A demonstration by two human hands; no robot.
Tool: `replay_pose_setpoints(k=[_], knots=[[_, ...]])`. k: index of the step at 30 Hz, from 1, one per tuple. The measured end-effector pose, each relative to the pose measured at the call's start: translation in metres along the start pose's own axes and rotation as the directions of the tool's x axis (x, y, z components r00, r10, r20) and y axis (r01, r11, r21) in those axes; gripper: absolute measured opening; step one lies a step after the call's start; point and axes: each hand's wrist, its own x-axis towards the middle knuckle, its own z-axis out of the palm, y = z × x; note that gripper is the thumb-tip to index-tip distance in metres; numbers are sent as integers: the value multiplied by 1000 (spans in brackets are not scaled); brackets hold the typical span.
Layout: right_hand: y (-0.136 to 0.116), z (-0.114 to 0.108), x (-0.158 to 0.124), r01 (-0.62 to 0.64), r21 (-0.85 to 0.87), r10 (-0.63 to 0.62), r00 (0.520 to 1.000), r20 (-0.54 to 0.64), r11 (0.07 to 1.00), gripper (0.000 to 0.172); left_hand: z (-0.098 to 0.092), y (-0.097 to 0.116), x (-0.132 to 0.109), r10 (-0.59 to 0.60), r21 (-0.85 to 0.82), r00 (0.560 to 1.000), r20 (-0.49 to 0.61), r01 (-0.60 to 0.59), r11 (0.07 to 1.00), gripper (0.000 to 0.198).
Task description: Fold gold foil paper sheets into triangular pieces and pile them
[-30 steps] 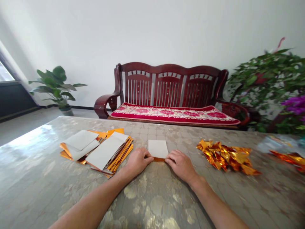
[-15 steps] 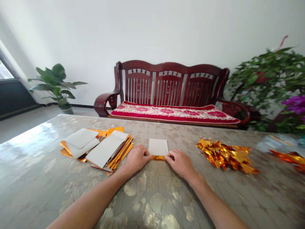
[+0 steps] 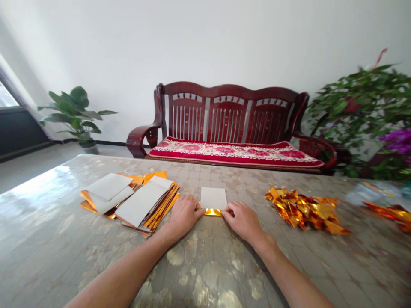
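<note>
A small sheet of paper (image 3: 213, 198), white side up, lies on the table in front of me. Its near edge is folded over into a shiny gold strip (image 3: 213, 212). My left hand (image 3: 184, 214) pinches the left end of that gold fold, fingers curled. At the fold's right end my right hand (image 3: 242, 219) pinches it the same way. Both forearms reach in from the bottom of the view.
A fanned stack of gold-and-white sheets (image 3: 133, 200) lies left of my hands. Folded gold foil pieces (image 3: 303, 209) are piled to the right, more at the far right (image 3: 390, 211). The patterned table (image 3: 205, 265) faces a wooden bench (image 3: 231, 126) and potted plants (image 3: 362, 115).
The gold folded strip at the sheet's near edge shows wider and brighter now. My hands have stayed at its two ends, shifting only slightly.
</note>
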Motion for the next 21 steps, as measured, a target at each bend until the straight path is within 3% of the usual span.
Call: replay_pose_setpoints(k=[21], knots=[[-4, 0, 1, 8, -113, -5, 1000, 22, 994, 19, 4, 6, -3, 77, 181, 997, 1, -76, 981, 31]])
